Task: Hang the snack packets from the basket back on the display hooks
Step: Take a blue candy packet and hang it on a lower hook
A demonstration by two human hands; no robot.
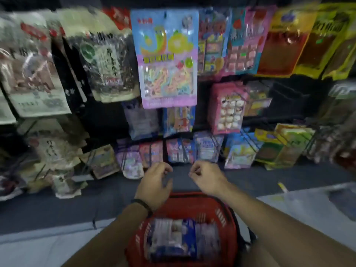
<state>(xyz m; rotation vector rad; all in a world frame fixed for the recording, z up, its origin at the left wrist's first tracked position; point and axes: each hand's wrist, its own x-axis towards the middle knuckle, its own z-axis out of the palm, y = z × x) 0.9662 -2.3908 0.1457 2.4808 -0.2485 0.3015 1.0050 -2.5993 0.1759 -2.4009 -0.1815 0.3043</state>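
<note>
A red plastic basket (227,214) stands on the floor below me. Blue and white snack packets (173,239) lie inside it. My left hand (154,185) hovers above the basket's far rim with loosely curled fingers and holds nothing. My right hand (207,180) hangs beside it, fingers curled inward, also empty. A large blue and pink candy packet (166,58) hangs on the display straight ahead, above both hands. The whole view is blurred by motion.
Rows of snack packets hang on the dark display rack (289,97): grey and white bags (34,74) at left, pink packets (228,108) in the middle, yellow ones (308,39) at right. Low packets (133,160) reach near the floor. A black wristband (142,204) circles my left wrist.
</note>
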